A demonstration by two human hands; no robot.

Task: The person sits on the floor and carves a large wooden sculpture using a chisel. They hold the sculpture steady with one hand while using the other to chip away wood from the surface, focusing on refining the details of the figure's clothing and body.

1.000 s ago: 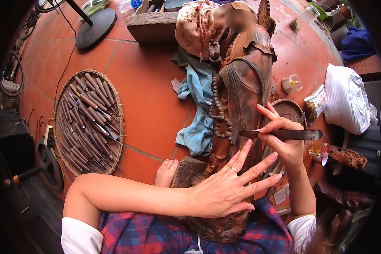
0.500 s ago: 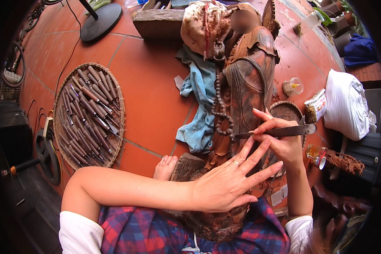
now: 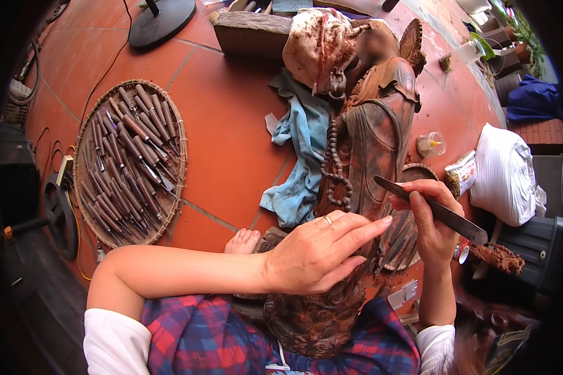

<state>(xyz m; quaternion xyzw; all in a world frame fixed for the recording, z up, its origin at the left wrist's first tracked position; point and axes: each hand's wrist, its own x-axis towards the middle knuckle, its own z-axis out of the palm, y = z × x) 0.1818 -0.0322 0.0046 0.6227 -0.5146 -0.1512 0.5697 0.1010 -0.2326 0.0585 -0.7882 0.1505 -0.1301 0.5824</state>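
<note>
A dark carved wooden statue (image 3: 370, 147) lies lengthwise before me, its scaly carved base (image 3: 313, 322) at my lap. A string of carved beads (image 3: 336, 167) runs along its left side. My left hand (image 3: 322, 253) hovers over or rests on the lower part of the statue, fingers stretched and nothing in them; contact cannot be made out. To its right, my right hand (image 3: 433, 228) is closed round a flat dark metal blade (image 3: 461, 224), one end rounded. The blade slants up to the left, apart from the wood as far as I see.
A round woven basket (image 3: 180, 156) full of wooden-handled carving tools lies on the left of the tiled floor (image 3: 231, 131). A blue cloth (image 3: 303, 137) lies beside the statue. At right are a small jar (image 3: 431, 144), a white sack (image 3: 500, 175) and a flat basket (image 3: 422, 170) with tools.
My right hand has moved right and slightly down with the blade, away from my left fingertips. My left hand has shifted up and left, its fingers closer together. The view has shifted slightly.
</note>
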